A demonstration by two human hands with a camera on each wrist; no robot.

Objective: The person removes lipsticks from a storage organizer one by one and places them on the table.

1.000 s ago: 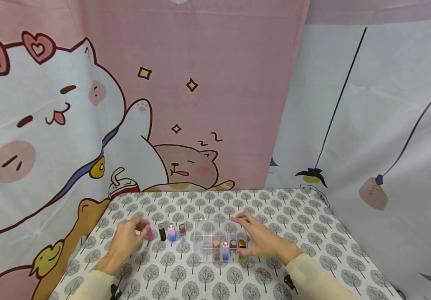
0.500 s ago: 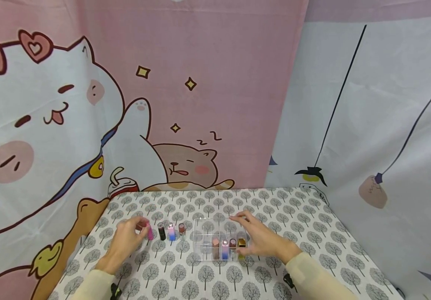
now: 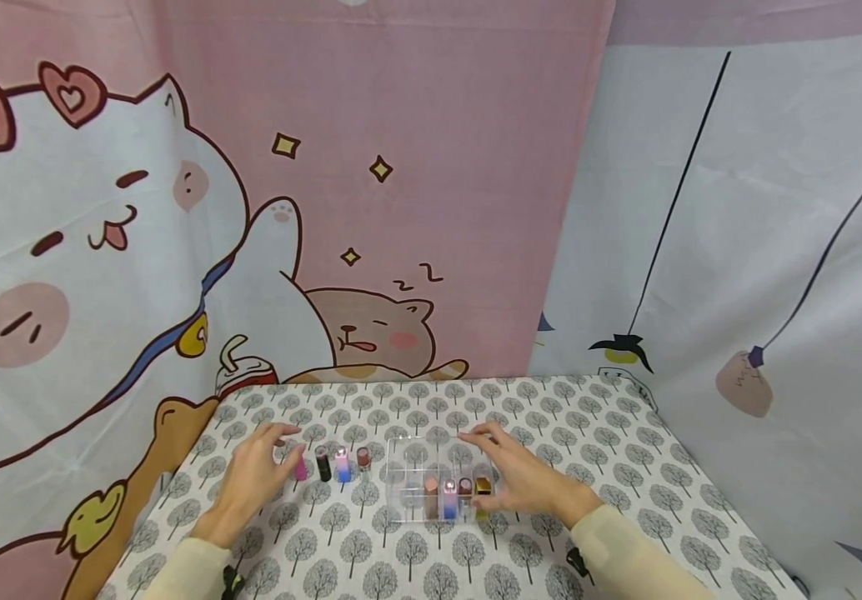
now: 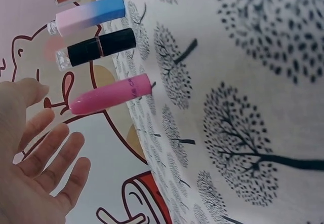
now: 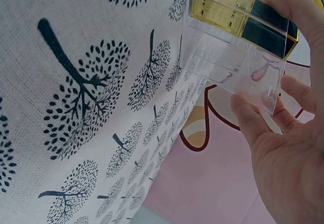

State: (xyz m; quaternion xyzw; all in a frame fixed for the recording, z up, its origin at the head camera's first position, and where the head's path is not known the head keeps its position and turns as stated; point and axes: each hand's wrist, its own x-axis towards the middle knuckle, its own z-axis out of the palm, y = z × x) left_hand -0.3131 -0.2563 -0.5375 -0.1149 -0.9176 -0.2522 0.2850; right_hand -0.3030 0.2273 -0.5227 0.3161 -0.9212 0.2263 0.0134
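A pink lipstick tube (image 4: 111, 95) stands upright on the cloth at the left end of a row. My left hand (image 3: 254, 471) is beside it, fingers spread and clear of the tube in the left wrist view. Along the row come a black lipstick (image 3: 323, 465), a pink-and-blue one (image 3: 343, 466) and a brown-capped one (image 3: 364, 460). My right hand (image 3: 524, 475) grips the right side of a clear divided organizer (image 3: 413, 472), thumb at the front, fingers at the back. Its front compartments hold a brownish lipstick (image 3: 432, 498), a pink-and-blue one, a dark-red-capped one and a gold-and-black one (image 5: 223, 13).
A tree-print cloth (image 3: 416, 575) covers the table. Behind it hangs a pink cartoon curtain (image 3: 476, 208), with a pale curtain (image 3: 671, 250) along the right side. The organizer's back compartments show only the cloth through them.
My left fingers have come off the pink lipstick tube and spread apart; the tube stays standing in place. My right hand and the organizer have not moved.
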